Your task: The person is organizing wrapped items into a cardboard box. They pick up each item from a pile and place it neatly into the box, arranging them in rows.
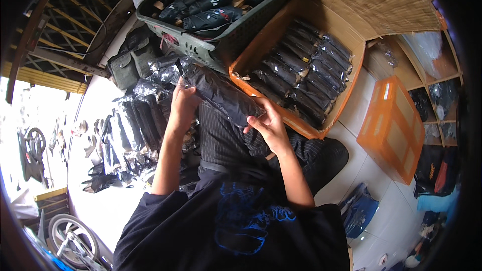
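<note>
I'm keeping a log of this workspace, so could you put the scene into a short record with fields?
Left hand: the left hand holds one end of a black package wrapped in clear plastic
Right hand: the right hand holds its other end
Ahead: green basket of dark bundles
Ahead, right: open cardboard box holding rows of dark packages
Far right: taped orange box
Right, floor: blue packet
Left: grey-green bag
Lower left: spoked wheel
</note>
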`<state>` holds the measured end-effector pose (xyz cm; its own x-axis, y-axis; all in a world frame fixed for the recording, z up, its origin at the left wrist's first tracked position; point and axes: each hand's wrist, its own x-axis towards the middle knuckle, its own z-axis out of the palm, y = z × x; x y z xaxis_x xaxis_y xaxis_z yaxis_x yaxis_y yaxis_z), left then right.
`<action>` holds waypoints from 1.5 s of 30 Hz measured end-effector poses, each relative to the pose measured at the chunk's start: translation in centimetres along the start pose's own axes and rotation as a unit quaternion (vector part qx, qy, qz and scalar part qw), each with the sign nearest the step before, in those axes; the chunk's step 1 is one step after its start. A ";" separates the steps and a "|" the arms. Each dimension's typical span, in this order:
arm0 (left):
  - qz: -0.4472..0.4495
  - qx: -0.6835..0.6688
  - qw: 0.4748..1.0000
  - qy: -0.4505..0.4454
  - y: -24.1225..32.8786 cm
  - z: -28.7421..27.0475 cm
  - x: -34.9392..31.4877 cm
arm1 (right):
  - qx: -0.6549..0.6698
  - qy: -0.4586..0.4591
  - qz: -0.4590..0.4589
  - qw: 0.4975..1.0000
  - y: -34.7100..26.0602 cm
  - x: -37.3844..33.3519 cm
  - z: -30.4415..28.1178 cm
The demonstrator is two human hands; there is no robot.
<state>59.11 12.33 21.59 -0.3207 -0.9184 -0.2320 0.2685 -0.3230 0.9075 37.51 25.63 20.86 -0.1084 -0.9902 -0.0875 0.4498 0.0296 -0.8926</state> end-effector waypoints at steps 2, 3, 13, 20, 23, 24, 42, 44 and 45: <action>-0.002 -0.123 0.988 -0.089 -0.8 2.7 0.2 | -0.032 0.041 -0.025 0.998 -0.4 -0.8 -0.8; -0.004 -0.175 0.976 -0.127 -0.9 4.4 0.0 | -0.116 0.074 -0.103 0.985 -0.3 -1.0 -1.1; -0.090 -0.118 0.980 -0.129 -3.1 11.9 1.7 | -0.487 0.098 -0.291 0.818 -1.9 -4.0 -2.8; -0.115 0.208 0.878 -0.415 -0.2 15.4 6.7 | -0.027 0.158 -0.135 0.978 -6.5 -1.9 -6.0; -0.013 0.421 0.722 -0.550 0.3 17.8 8.5 | -0.069 0.071 0.020 0.995 -8.6 -0.9 -9.1; -0.011 0.431 0.715 -0.550 -0.1 18.1 9.1 | -0.070 0.093 0.040 0.992 -8.3 -0.7 -9.4; 0.309 0.680 0.539 -0.390 -11.7 24.6 30.4 | -0.355 0.309 -0.051 0.881 -2.5 16.6 -29.9; 0.266 0.709 0.525 -0.388 -13.1 25.1 31.3 | -0.460 0.318 -0.011 0.829 -1.9 17.7 -31.2; 0.260 0.694 0.538 -0.402 -13.4 25.6 32.2 | -0.497 0.318 0.032 0.807 -1.7 18.3 -31.9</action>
<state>21.92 -7.02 10.90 -0.9686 -0.2272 -0.1012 -0.2473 0.9237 0.2926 6.47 11.83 6.67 -0.6885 -0.7213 -0.0752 -0.4262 0.4863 -0.7628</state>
